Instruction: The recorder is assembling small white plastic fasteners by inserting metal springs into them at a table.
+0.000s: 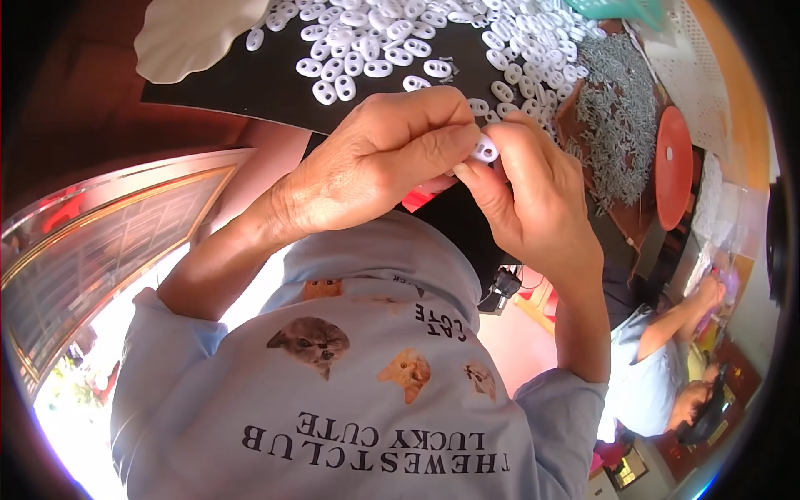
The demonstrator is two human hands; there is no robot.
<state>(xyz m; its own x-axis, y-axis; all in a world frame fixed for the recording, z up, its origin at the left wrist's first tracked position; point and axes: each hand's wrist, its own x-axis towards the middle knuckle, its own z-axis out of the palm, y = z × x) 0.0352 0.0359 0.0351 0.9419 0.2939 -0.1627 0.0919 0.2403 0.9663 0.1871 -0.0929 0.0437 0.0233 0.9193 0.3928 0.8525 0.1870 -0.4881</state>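
Just in front of the table's near edge, my left hand and my right hand meet at a small white oval plastic piece with two holes. The right thumb and fingers pinch its right side, while the left thumb and forefinger close at its left end. Most of the piece is hidden by the fingers, and whether the left fingertips also hold something smaller cannot be made out. Beyond my hands, a heap of the same white oval pieces spreads over the dark tabletop.
At right lies a pile of small grey metal screws, beside a red round plastic lid or dish. A white scalloped tray stands far left, a green basket far right. Another person works at the right.
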